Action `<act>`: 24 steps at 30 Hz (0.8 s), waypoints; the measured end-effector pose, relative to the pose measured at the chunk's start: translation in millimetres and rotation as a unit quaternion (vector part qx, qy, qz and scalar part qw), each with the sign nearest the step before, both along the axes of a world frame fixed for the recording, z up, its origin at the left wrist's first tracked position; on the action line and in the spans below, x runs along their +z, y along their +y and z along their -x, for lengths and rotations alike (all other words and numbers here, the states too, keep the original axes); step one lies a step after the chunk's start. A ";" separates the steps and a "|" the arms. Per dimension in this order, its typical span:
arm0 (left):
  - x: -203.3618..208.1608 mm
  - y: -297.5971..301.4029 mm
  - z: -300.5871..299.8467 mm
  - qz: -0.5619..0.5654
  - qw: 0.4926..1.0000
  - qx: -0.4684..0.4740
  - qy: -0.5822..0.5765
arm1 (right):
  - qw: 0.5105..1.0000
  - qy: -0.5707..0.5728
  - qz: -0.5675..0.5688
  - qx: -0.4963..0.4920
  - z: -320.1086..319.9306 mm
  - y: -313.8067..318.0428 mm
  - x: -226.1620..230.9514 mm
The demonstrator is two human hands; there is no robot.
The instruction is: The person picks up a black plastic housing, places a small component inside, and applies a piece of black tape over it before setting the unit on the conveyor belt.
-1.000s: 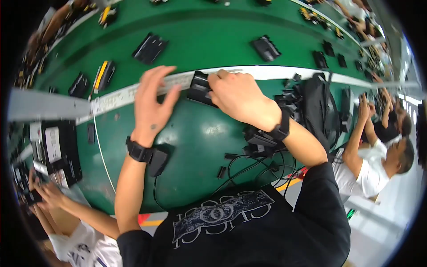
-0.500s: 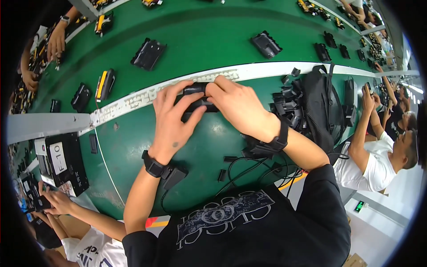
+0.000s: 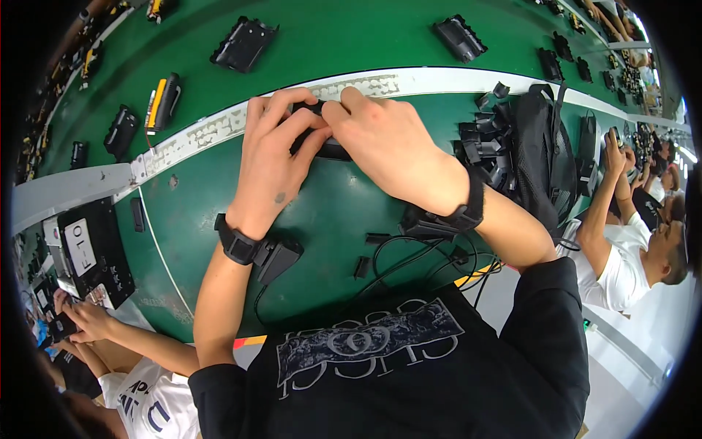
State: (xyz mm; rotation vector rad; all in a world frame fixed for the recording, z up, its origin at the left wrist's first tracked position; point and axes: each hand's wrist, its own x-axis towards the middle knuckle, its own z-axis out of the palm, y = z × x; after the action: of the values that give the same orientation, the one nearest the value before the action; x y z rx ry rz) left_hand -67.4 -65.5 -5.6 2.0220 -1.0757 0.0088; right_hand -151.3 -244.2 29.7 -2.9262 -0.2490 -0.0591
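Note:
Both my hands meet over a black plastic part (image 3: 334, 151) at the far edge of the green workbench. My left hand (image 3: 272, 154) curls its fingers and thumb round the part's left end. On the right end, my right hand (image 3: 398, 143) has its fingers bent and pressed down. Most of the part is hidden beneath the fingers, so its full shape cannot be made out. A black strap with a small box sits on each of my wrists.
Beyond a white ledge (image 3: 219, 132), black housings (image 3: 245, 45) and a yellow-and-black part (image 3: 162, 102) lie on a green surface. Small black pieces (image 3: 486, 150) are heaped beside a black mesh bag (image 3: 542, 157). Cables (image 3: 395, 274) loop near me. Co-workers sit on both sides.
The view has shifted, so the ledge and the housings beyond it appear higher. My left fingers are curled more tightly; both hands stay on the black part.

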 end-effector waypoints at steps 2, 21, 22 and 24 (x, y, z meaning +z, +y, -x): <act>4.4 -0.6 0.8 -0.039 0.999 0.008 -0.001 | 1.000 -0.023 -0.017 0.008 1.3 -2.4 -1.1; -25.8 -10.6 -85.4 -0.138 0.953 0.206 -0.172 | 0.987 -0.029 0.061 -0.147 61.7 -201.5 22.9; -27.5 -8.6 -85.8 -0.119 0.958 0.198 -0.169 | 0.989 -0.027 0.050 -0.133 69.2 -210.0 16.3; -23.7 -11.8 -75.2 -0.099 0.967 0.168 -0.162 | 0.993 -0.023 0.010 -0.113 72.8 -215.1 7.2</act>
State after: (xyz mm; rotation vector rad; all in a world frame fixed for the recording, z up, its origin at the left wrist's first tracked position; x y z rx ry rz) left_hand 7.8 -77.3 -29.4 2.4235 -0.9426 0.4376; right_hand -224.1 -459.3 36.9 -2.9623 0.0758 -0.1588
